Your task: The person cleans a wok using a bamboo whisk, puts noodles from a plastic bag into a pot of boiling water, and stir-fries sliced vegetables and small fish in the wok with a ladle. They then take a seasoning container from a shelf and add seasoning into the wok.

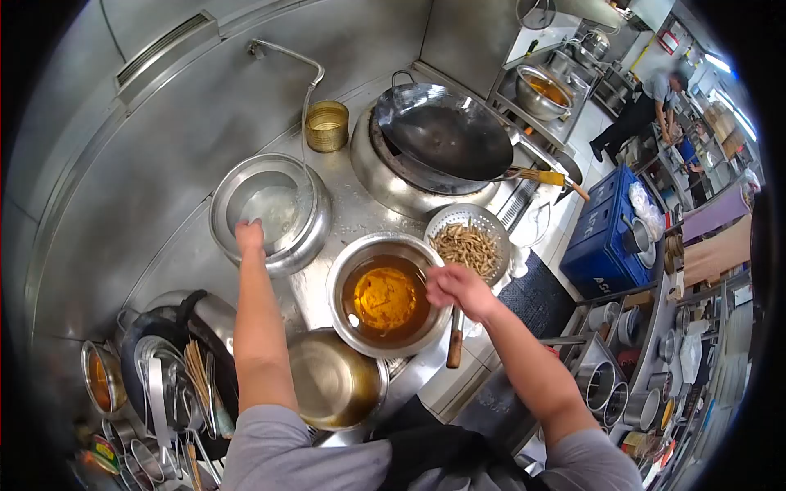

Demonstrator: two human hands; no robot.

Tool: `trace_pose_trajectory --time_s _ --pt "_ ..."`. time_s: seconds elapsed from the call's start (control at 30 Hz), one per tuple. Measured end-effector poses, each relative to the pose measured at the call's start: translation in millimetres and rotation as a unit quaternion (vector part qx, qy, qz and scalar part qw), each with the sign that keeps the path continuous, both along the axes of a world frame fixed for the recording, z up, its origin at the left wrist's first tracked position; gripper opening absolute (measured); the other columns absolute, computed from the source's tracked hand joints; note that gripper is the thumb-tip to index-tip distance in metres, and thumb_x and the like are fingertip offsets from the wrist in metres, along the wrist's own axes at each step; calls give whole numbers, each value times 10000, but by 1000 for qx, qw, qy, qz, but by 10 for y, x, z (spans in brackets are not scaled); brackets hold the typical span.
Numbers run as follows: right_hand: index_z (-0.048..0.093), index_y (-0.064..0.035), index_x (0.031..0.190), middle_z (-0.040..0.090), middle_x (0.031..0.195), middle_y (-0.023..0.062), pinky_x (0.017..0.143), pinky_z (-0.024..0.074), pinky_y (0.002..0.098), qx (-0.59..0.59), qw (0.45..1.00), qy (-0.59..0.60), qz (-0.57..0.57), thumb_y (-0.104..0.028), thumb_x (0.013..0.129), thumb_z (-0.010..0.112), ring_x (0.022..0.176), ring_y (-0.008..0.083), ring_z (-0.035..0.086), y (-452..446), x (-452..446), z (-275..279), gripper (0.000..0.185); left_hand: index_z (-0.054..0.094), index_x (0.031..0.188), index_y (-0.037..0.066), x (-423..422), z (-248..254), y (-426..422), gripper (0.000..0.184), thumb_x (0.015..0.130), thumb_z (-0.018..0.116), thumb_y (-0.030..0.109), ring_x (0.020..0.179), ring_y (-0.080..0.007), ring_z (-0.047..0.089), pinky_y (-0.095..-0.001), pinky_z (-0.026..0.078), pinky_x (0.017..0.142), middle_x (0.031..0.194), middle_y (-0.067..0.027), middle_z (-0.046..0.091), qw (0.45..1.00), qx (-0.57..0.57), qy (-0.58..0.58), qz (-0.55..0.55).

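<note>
My left hand [250, 236] is closed at the near edge of a steel pot of water [323, 221]. What its fingers grip, if anything, is hidden. Water runs from a bent tap [309, 69] into this pot. My right hand [461, 288] has curled fingers at the right rim of a steel basin of orange-brown oil [337, 315]; I cannot make out what they hold. Beside that hand sits a perforated strainer [438, 227] full of small brown strips [465, 248]. A wooden handle [455, 348] points down below the hand.
A black wok [442, 131] rests tilted on the burner, a wood-handled tool at its right. An upturned pot [332, 376] sits near my body. Utensils [196, 376] fill a container at left. A gold tin [327, 135], blue bin [602, 233] and co-worker [651, 102] are farther off.
</note>
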State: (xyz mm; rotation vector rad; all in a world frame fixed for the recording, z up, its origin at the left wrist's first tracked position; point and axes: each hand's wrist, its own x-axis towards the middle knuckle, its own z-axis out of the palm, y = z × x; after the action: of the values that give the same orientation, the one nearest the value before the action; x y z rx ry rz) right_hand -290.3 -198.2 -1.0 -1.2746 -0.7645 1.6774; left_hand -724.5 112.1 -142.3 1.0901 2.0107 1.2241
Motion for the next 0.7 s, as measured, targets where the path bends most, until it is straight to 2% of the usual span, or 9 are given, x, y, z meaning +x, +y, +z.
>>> trace_pose_trajectory --time_s 0.13,0.2,0.27,0.43,0.47,0.53,0.57,0.63,0.7 --pt "546 -13 1233 630 978 122 769 582 343 14 998 47 -50 -109 963 563 851 227 674 1663 -489 -411 287 594 1148 -69 223 -223 343 374 846 652 144 991 -322 634 -390 498 888 1084 -195 650 999 -33 -28 13" --pt "552 -25 1208 627 949 116 740 582 340 11 998 2 -59 -73 943 552 826 229 670 2324 -877 -850 269 609 1030 -14 354 -186 399 224 896 638 162 810 -260 652 -380 538 738 934 -145 662 921 -102 -372 -54" --pt "545 -35 1205 625 924 112 710 579 340 -18 998 -45 -42 -53 933 540 804 232 664 2776 -1217 -1117 272 597 950 43 702 -45 441 166 935 629 205 669 -203 623 -351 534 600 841 -99 641 887 -126 -420 -147" --pt "599 -38 1103 617 862 114 674 578 358 48 993 -110 -22 -101 921 557 786 221 661 3635 -1524 -1949 197 572 1131 13 1529 1091 245 225 940 624 121 759 -200 653 -337 565 663 930 -107 651 876 -118 -295 -363" --pt "666 -48 1011 668 918 152 708 578 386 284 856 -422 96 -103 882 598 808 262 686 3782 -1431 -1939 156 561 1174 9 1549 1150 231 241 943 586 74 783 -200 669 -327 566 672 968 -119 662 899 -87 -250 -348" --pt "754 -68 916 724 966 190 809 562 450 11 969 -248 16 -201 830 670 886 336 709 3601 -1324 -1168 179 564 1172 10 1438 1008 291 235 947 571 73 757 -190 659 -315 567 660 970 -120 666 908 -59 -258 -324" --pt "754 -68 916 724 966 190 809 562 450 9 968 -252 1 -201 830 670 886 336 709 3578 -1223 -1154 179 567 1171 11 1389 948 310 229 950 556 72 730 -179 649 -302 567 648 972 -121 670 918 -30 -263 -297" --pt "754 -62 914 716 936 219 846 552 463 205 792 -566 104 -262 824 653 923 364 697 3543 -960 -1193 241 601 1121 9 1336 932 214 190 968 519 88 636 -147 597 -285 527 554 853 -87 660 931 -76 -214 -285" --pt "750 -58 920 707 951 228 836 552 465 189 819 -537 67 -286 824 615 924 392 685 3206 -682 -941 283 642 991 21 1346 896 113 156 973 532 131 510 -111 486 -275 399 430 660 -22 571 950 -89 -148 -262"
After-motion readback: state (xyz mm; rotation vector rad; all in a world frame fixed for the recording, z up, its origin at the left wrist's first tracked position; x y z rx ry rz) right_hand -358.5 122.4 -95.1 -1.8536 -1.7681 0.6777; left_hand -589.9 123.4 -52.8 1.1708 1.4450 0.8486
